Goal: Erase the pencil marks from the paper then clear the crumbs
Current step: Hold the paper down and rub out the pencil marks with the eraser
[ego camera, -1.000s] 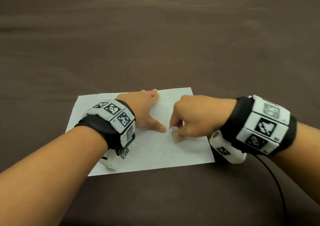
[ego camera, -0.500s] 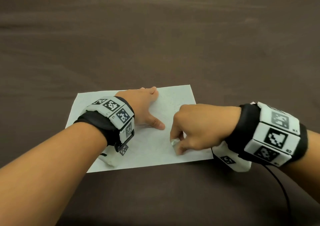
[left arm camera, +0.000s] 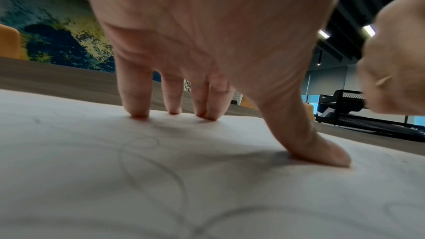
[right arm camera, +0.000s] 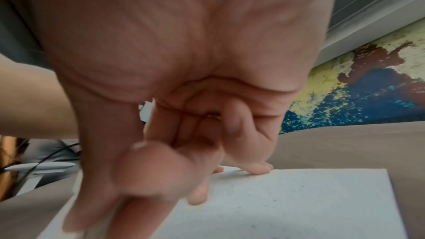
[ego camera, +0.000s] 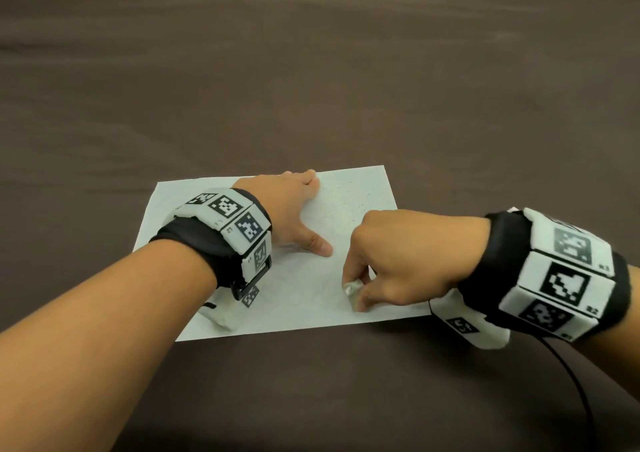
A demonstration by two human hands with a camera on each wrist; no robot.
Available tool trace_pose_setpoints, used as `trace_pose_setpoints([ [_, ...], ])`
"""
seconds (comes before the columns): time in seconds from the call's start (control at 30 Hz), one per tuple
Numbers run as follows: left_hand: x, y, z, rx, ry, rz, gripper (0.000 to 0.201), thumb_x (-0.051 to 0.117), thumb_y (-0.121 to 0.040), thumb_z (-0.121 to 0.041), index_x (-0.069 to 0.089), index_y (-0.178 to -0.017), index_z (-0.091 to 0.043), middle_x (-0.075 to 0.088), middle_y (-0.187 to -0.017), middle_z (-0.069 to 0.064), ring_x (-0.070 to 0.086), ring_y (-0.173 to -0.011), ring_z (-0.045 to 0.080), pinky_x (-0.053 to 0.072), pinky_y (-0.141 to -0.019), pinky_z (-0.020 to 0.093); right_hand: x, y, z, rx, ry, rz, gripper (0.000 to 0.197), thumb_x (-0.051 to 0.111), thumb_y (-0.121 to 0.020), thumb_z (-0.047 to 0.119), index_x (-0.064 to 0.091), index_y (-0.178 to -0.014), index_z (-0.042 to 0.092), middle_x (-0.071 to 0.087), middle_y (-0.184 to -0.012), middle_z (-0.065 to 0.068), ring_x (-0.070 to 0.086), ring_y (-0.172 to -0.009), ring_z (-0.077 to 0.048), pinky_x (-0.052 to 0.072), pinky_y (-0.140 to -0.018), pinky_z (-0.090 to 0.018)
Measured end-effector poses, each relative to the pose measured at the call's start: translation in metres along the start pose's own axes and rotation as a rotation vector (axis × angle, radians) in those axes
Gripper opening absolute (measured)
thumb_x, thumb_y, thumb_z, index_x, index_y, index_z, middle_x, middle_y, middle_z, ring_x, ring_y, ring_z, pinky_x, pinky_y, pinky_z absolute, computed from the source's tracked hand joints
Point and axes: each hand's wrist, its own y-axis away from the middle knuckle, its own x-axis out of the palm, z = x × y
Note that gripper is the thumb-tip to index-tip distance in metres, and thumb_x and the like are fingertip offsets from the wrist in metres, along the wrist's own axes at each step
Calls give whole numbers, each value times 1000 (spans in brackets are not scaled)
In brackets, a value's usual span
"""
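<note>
Head view: a white sheet of paper (ego camera: 353,191) lies flat on the dark brown desk (ego camera: 311,87), its long axis running left to right, the far edge tipped a little so the right end sits slightly farther away. Faint grey pencil loops (left arm camera: 147,166) curve across the near and middle part of the sheet, pale in the head view and clearer in the left wrist view. Dark specks of eraser crumbs (ego camera: 349,202) are scattered over the far right part of the sheet.

On the left, the left hand (ego camera: 291,209) lies on the paper with its fingers straight and spread, thumb (ego camera: 317,243) stretched out toward the middle of the sheet. The left wrist view shows its fingertips (left arm camera: 138,110) and thumb pressed onto the sheet, the palm arched above it. That hand holds nothing; its grip is loose, only pressing down.

To the right, the right hand (ego camera: 408,261) is over the near right part of the sheet, fingers curled in. Its grip is closed on a small white eraser (ego camera: 351,290), pinched between thumb and fingertips, the eraser's lower end down at the paper close to the near edge. The right wrist view is blurred, and the eraser cannot be made out there.

A black cable (ego camera: 571,382) trails from the right wrist across the desk.
</note>
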Motion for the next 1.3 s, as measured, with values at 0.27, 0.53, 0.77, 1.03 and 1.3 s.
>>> trace_pose_setpoints([
  [0.27, 0, 3, -3, 1, 13, -1, 123, 61, -66, -83, 4, -158, -24, 3, -164, -16, 10, -151, 13, 28, -117, 39, -20, -23, -23, 171, 38, -133, 20, 71, -88, 38, 80, -93, 21, 77, -89, 4, 67, -80, -15, 60, -78, -42],
  [0.53, -2, 3, -2, -11, 19, -1, 122, 61, -65, -83, 6, -157, -26, 10, -164, -16, 17, -150, 15, 32, -115, 42, -4, -2, -9, 27, -8, -10, 37, 68, -92, 26, 54, -58, 33, 53, -45, 19, 54, -52, 1, 38, -49, -14],
  [0.77, -3, 7, 0, 8, 54, 14, 120, 64, -70, -77, 6, -158, -20, 1, -165, -11, 14, -151, 16, 25, -119, 36, -5, -4, -6, 44, -10, 32, 15, 70, -90, 29, 71, -75, 30, 67, -68, 12, 55, -59, 0, 41, -55, -13],
  [1.03, -1, 14, 1, -15, 50, 5, 110, 64, -71, -77, 16, -155, -24, 3, -165, -11, 22, -148, 16, 32, -113, 37, -21, -5, -15, 133, -32, -62, 14, 69, -92, 35, 79, -97, 26, 75, -87, 9, 61, -71, -4, 57, -76, -33],
  [1.3, -2, 15, 3, -8, 56, 21, 106, 63, -72, -78, 19, -153, -26, 0, -164, -14, 18, -149, 14, 36, -111, 41, -55, -52, -57, 312, 28, -336, 13, 68, -94, 28, 79, -100, 25, 76, -96, 2, 68, -89, -23, 59, -83, -43],
])
